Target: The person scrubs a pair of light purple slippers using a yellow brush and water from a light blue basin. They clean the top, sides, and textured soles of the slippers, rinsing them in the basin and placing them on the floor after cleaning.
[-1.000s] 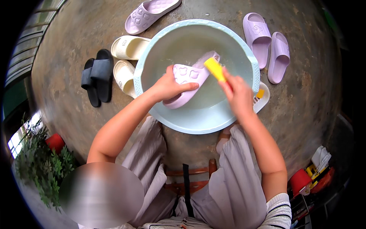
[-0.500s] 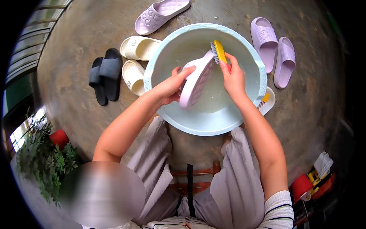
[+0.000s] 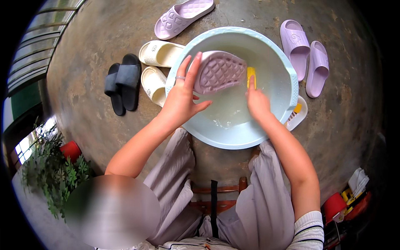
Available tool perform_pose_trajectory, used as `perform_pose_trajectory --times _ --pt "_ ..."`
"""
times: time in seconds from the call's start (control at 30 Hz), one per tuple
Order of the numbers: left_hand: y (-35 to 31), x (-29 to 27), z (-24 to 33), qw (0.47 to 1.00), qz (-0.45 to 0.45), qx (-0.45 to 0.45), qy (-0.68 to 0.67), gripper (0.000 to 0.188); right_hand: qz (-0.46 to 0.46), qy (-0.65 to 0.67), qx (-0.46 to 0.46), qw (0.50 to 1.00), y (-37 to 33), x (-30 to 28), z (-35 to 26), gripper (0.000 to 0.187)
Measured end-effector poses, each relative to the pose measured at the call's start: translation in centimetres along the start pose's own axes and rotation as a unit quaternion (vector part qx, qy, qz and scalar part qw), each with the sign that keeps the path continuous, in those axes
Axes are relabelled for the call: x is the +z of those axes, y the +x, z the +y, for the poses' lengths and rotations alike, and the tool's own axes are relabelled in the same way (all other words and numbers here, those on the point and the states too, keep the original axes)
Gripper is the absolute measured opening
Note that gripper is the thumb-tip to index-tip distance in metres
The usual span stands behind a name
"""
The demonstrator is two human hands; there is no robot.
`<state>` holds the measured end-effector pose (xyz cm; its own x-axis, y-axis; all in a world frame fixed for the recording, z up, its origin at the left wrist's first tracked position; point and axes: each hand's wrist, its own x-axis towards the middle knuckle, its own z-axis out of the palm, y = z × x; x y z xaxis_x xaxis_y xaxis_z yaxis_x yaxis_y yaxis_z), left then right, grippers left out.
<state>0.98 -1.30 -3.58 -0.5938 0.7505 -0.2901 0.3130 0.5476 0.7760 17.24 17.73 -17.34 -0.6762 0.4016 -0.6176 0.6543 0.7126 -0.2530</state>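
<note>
Taking the pale blue basin (image 3: 227,140) as the clock face, with 12 at the top of the head view, a lilac slipper (image 3: 221,73) is inside it toward 11 o'clock, its quilted face turned up to the camera. The left hand (image 3: 181,93) comes over the rim at 9 o'clock; its grip is spread open, two fingers at the slipper's near end and the thumb clear of it, and whether it bears any weight cannot be told. The right hand (image 3: 258,104), toward 4 o'clock, has its grip closed around a yellow brush (image 3: 251,77), which stands just beside the slipper's 3 o'clock end; contact there is unclear. Cloudy water (image 3: 233,112) with some froth lies beneath. On the floor (image 3: 91,137), one cream slipper (image 3: 161,53) sits at 10 o'clock and its mate (image 3: 153,84) at 9, with a dark pair (image 3: 127,79) farther out at 9. Another lilac slipper (image 3: 183,18) lies at 11 o'clock, a plain purple pair (image 3: 299,54) between 2 and 3, and a partly hidden white item (image 3: 301,116) at 4.
</note>
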Motion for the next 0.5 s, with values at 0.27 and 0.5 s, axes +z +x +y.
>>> perform_pose_trajectory --times 0.27,0.5 --pt "0.7 0.7 -2.4 0.992 0.111 0.021 0.059 0.104 0.116 0.185 -0.06 0.974 -1.8 -3.1 0.0 0.055" --pt "-0.1 3.2 -1.7 0.985 0.172 0.008 0.026 0.098 0.11 0.187 -0.259 0.941 -9.0 -5.6 -7.4 0.058"
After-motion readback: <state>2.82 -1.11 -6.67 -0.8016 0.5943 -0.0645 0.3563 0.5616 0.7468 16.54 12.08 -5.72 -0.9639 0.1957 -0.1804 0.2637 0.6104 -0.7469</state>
